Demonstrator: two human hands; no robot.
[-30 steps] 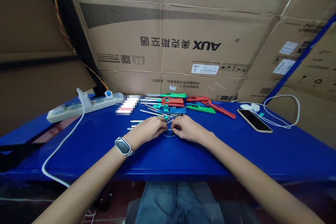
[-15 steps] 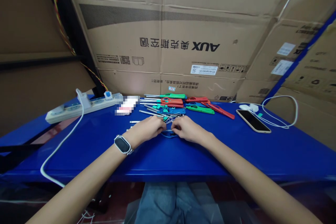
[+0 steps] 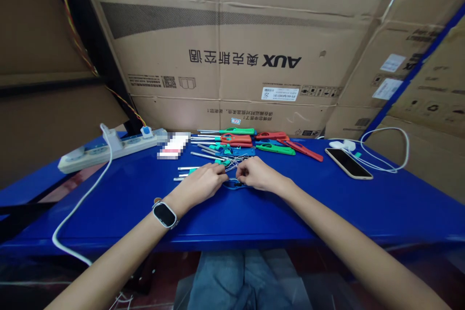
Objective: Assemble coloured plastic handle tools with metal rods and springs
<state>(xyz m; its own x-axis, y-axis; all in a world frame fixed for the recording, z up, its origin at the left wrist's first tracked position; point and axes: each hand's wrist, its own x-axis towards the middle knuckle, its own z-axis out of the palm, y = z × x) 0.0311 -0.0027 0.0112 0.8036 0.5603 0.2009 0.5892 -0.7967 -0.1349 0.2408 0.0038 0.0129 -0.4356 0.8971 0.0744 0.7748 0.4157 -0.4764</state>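
Clock centred on the blue handle, 12 = away from the person. Nearest, at 6: jeans (image 3: pixel 228 281), under the front edge of the blue table (image 3: pixel 290 223). At 8, a watch (image 3: pixel 164 214) w/ dark screen on the L wrist.

L hand (image 3: pixel 203 181): palm down, fingers bent & drawn in, tips by the 9 o'c. end of the blue handle (image 3: pixel 235 184); can't tell if it grips. R hand (image 3: pixel 258 173): thumb & forefinger close together, narrow, at the 3 o'c. end; what's btwn the tips is too small to tell. Handle lies on the table, partly hidden, btwn both hands. Metal rods (image 3: pixel 183 169) stick out past L hand, approx 9–10.

Just beyond the hands, at 12: tangle of thin wires (image 3: pixel 239 160), then a row of lighters, rods to the left: a blue one (image 3: pixel 247 152), an orange-red one (image 3: pixel 238 140), a green one (image 3: pixel 238 131) farthest. At 2: a green handle (image 3: pixel 276 148) & red handle (image 3: pixel 304 151), apart from the phone (image 3: pixel 348 163) at 3; white cable (image 3: pixel 388 170) loops behind it.

At 9–10: power strip (image 3: pixel 109 149) w/ plugs in. At 10: pixelated patch, contents n/a. Farthest, 12: cardboard wall (image 3: pixel 218 29), AUX print upside down.
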